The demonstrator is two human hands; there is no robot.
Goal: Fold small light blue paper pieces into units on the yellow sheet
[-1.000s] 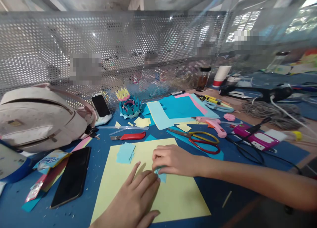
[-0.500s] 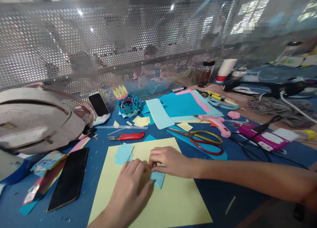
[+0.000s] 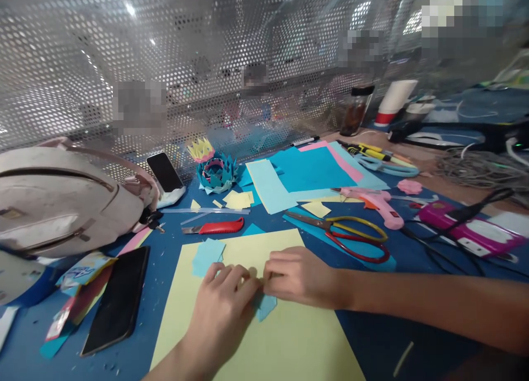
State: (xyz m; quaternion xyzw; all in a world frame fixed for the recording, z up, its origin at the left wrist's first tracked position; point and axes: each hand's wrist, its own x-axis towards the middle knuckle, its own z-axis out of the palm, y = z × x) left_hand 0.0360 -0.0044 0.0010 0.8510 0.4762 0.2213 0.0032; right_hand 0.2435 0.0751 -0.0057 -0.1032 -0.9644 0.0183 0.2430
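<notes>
Both hands press together on a small light-blue folded paper piece (image 3: 264, 306) lying on a large pale-yellow paper sheet (image 3: 289, 342) at the near middle: the left hand (image 3: 223, 309) and right hand (image 3: 300, 276) meet fingertip to fingertip, pinching its top edge. Just left lie light-blue paper squares (image 3: 206, 256); farther off, a red utility knife (image 3: 217, 227). Yellow-and-red-handled scissors (image 3: 351, 237) lie far right. A black smartphone (image 3: 118, 298) borders the sheet's left; the near sheet is bare.

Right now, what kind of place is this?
Probably a shared craft workbench for paper folding. Both hands, left hand and right hand, press a small blue paper piece on a yellow sheet, with scissors and a glue gun nearby.
</notes>
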